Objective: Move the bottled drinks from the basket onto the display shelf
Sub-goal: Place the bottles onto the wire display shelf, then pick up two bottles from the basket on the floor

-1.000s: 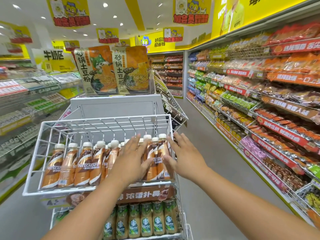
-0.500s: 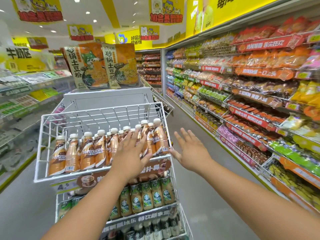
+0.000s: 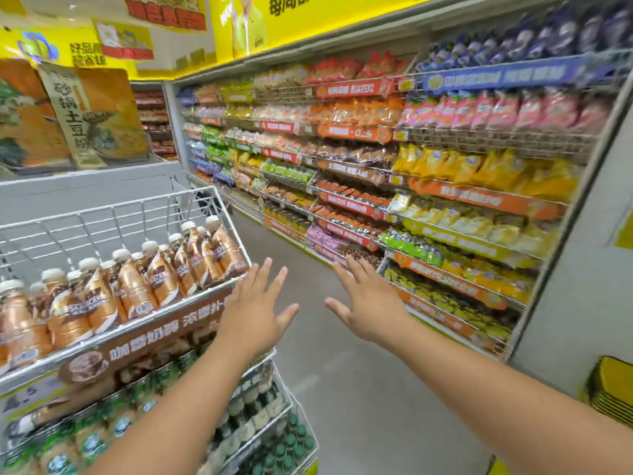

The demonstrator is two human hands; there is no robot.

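Note:
Several brown coffee bottles with white caps [image 3: 137,279] stand in rows on the top tier of a white wire display shelf [image 3: 219,214] at the left. My left hand [image 3: 255,308] hovers just off the shelf's front right corner, fingers spread, holding nothing. My right hand [image 3: 371,305] is out over the aisle floor, also spread and holding nothing. Neither hand touches a bottle. No basket is in view.
Lower tiers hold green-labelled bottles [image 3: 239,413]. A long wall of snack shelves [image 3: 428,207] runs along the right of the grey aisle floor [image 3: 359,389]. Large orange snack bags [image 3: 92,114] sit on a grey cabinet behind the rack. A yellow stack [image 3: 611,385] lies at far right.
Both hands have come off the bottles and drawn back to the right of the shelf. The view has swung right toward the snack wall.

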